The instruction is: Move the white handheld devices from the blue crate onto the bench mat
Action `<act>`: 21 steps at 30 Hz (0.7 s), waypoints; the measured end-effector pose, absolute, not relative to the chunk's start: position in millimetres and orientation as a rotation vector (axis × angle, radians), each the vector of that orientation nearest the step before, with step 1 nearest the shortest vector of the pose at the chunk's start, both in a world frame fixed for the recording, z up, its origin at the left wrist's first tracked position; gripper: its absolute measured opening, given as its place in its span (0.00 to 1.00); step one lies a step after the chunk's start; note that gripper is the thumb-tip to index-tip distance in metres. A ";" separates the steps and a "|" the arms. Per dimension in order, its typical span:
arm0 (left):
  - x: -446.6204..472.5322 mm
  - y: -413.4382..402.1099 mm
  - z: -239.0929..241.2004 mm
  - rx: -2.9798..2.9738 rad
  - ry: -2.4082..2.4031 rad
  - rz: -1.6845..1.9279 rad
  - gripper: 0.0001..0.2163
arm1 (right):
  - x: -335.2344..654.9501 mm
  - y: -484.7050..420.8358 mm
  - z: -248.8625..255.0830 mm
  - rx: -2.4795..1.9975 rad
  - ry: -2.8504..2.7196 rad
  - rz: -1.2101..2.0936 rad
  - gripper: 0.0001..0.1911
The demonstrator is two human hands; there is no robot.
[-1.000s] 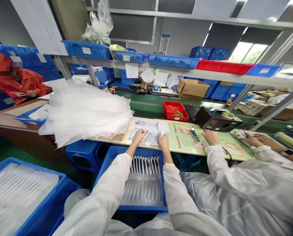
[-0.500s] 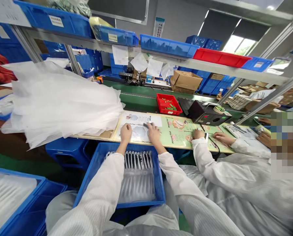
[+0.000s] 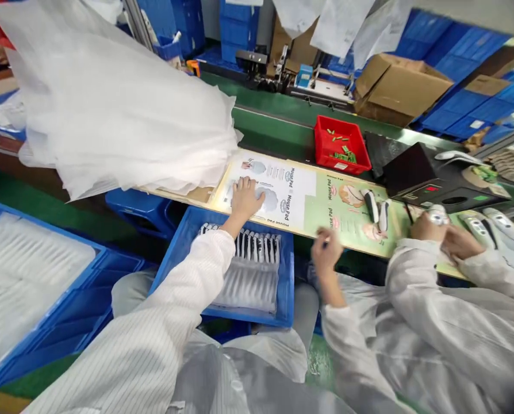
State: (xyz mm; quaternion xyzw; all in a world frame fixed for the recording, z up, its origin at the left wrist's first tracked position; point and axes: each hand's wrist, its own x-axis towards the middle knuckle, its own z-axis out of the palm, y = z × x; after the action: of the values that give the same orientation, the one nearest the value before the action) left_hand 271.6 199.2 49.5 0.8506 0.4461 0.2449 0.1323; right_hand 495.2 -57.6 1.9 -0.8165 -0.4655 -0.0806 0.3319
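Observation:
My left hand (image 3: pixel 245 198) lies flat with fingers apart on a white printed mouse pad sheet (image 3: pixel 289 192) at the bench's near edge. My right hand (image 3: pixel 326 253) hangs just off that edge, below a green mouse pad sheet (image 3: pixel 347 215); its fingers are curled together and blurred, and what they hold, if anything, is hidden. Under my left forearm a blue crate (image 3: pixel 286 299) sits on my lap, holding a row of dark items in clear bags (image 3: pixel 257 247).
A big heap of white translucent bags (image 3: pixel 123 109) covers the bench's left. A red bin (image 3: pixel 341 144) and a black device (image 3: pixel 429 184) stand behind the sheets; two mice (image 3: pixel 375 207) lie on the green one. A co-worker's hands (image 3: pixel 442 233) work at right. Another blue crate (image 3: pixel 33 276) stands at left.
My right hand has left the white sheet and moved right and down off the bench edge. My left hand stays on the sheet. The view has tilted down and closer.

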 end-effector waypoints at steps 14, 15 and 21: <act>272.6 203.0 46.8 2.509 1.301 0.604 0.33 | 345.4 20.1 -147.4 -2.891 -0.958 0.699 0.51; 272.7 203.1 46.4 2.512 1.301 0.606 0.33 | 349.4 24.0 -147.7 -2.897 -0.928 0.750 0.53; 272.1 203.0 45.8 2.518 1.307 0.624 0.32 | 367.2 34.9 -140.7 -2.869 -0.933 0.884 0.51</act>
State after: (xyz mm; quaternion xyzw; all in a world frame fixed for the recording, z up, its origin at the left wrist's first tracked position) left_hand 272.1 203.0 45.8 0.8607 0.4469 0.2133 0.1181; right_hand 367.2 34.9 -140.7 -0.9126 -0.2968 0.2813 -0.0009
